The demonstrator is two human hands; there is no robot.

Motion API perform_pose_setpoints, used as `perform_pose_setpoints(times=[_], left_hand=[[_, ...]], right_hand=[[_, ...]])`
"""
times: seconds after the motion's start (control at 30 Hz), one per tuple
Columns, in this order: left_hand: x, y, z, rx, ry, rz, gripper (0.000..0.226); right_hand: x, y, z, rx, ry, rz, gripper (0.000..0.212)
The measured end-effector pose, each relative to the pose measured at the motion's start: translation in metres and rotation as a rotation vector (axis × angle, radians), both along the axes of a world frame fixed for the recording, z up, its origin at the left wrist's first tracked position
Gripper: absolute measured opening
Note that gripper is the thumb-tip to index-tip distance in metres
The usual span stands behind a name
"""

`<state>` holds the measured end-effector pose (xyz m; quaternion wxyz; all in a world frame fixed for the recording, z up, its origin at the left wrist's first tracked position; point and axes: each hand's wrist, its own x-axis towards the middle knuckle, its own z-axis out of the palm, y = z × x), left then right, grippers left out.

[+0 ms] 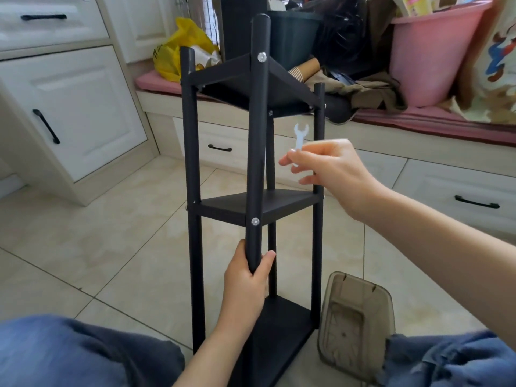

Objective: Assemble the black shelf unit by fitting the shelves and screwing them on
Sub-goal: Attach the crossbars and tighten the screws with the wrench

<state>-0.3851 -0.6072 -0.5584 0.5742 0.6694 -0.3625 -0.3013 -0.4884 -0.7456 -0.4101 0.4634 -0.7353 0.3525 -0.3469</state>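
Observation:
The black shelf unit stands upright on the tiled floor in front of me, with three shelves fitted between its black poles. Silver screw heads show on the near pole at the top shelf and the middle shelf. My left hand grips the near pole just below the middle shelf. My right hand is raised to the right of the unit, between the top and middle shelves, and pinches a small white plastic wrench with its open jaw pointing up.
A translucent brown plastic container lies on the floor right of the unit's base. Behind are a window bench with a pink tub, a yellow bag and clutter; white cabinets stand left. My knees in blue jeans frame the bottom.

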Motion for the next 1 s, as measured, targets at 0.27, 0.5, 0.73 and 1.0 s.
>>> perform_pose_setpoints(times=[0.27,0.5,0.73,1.0], left_hand=[[0.007,0.0,-0.001,-0.003,0.016,-0.018,0.016],[0.008,-0.001,-0.002,0.003,-0.026,-0.062,0.017],[0.007,-0.005,0.0,0.037,-0.08,-0.069,0.011],[0.003,-0.008,0.0,0.002,-0.135,-0.014,0.017]], right_hand=[[-0.005,0.03,-0.079,0.176,0.04,-0.121,0.029],[0.01,0.084,-0.148,0.315,-0.181,-0.245,0.028],[0.018,0.077,-0.141,0.206,-0.119,-0.197,0.026],[0.02,0.08,-0.157,0.234,-0.142,-0.267,0.02]])
